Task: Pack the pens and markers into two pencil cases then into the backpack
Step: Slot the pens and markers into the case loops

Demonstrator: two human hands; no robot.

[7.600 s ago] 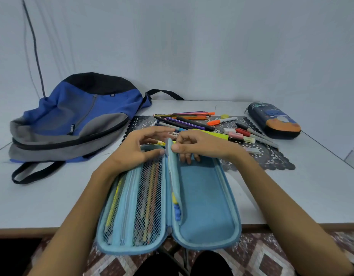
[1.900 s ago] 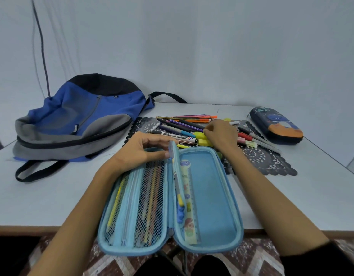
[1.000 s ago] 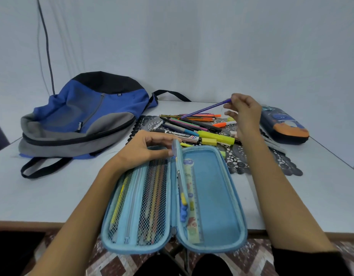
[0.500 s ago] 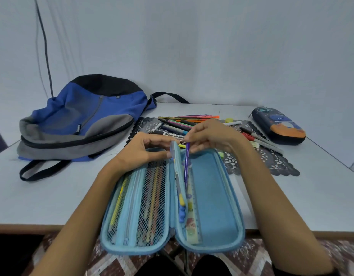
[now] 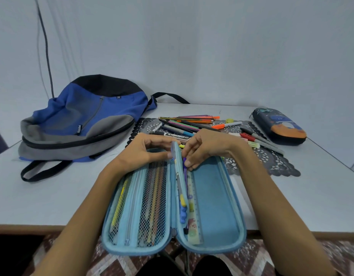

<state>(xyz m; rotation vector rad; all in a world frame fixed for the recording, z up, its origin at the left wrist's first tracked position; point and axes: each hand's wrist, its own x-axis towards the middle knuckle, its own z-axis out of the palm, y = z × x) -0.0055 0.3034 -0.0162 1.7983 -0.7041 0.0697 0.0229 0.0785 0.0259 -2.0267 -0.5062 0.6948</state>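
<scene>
A light blue pencil case [image 5: 216, 198] lies open at the table's near edge, with pencils behind the mesh of its left half. My left hand [image 5: 144, 152] pinches the top of the case's middle divider flap [image 5: 177, 162] and holds it upright. My right hand [image 5: 204, 148] grips the top end of a purple pen [image 5: 185, 174], which lies along the flap's right side beside a ruler [image 5: 193, 212]. Loose pens and markers [image 5: 190, 124] are piled on a dark lace mat just beyond my hands. A second, dark blue and orange pencil case [image 5: 279, 126] lies zipped at the far right.
A blue, grey and black backpack [image 5: 80, 120] lies flat at the back left, its strap trailing toward the near edge. The dark lace mat [image 5: 271, 162] spreads right of the open case. A wall runs close behind the table, and a cable [image 5: 45, 46] hangs at the left.
My right hand lifted a purple pen from the pile, carried it to the open case and slid it down along the divider flap. My left hand stayed on the flap.
</scene>
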